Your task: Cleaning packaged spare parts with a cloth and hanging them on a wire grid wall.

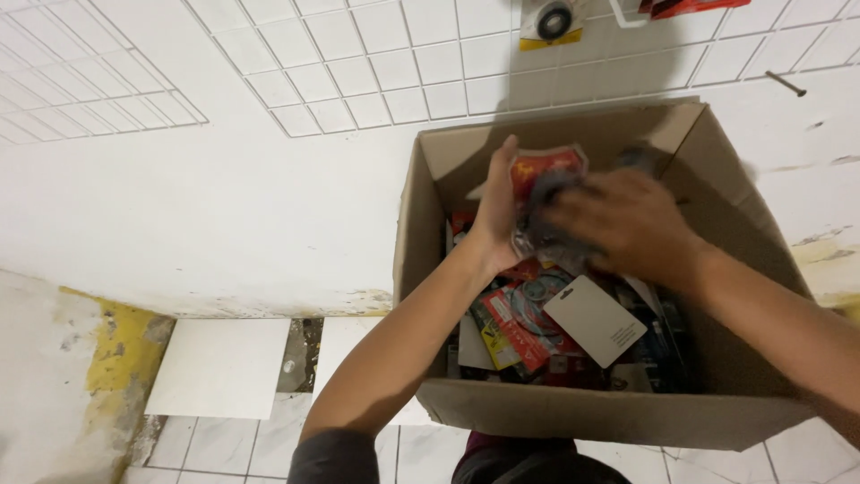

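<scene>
2 bare hands met over an open cardboard box (573, 417), both clamped on the same bundle of carded packets (544, 179). The left hand (495, 211) stood at the bundle's left edge, fingers pointing up and its grip closed along that edge, with the red-printed card top showing just right of the fingertips. The right hand (627, 224) came in from the right, blurred with motion, its grip wrapped over the bundle's darker lower part, so the bundle sat between the 2 hands and partly hidden under the right one. How many packets made up the bundle could not be told. It was held above the box's contents, toward the far wall of the box, clear of the heap below.

Inside the box lay a jumble of blister packs (524, 323) in red, yellow and black, some showing dark rings, and a plain white card with a hang hole (594, 320) lay tilted on top near the box's middle. Beyond the box's far rim, a white tiled wall (358, 72) carried 1 hanging packet with a black ring (554, 20) at the top edge. A tiled floor (224, 444) showed left of the box's near corner.
</scene>
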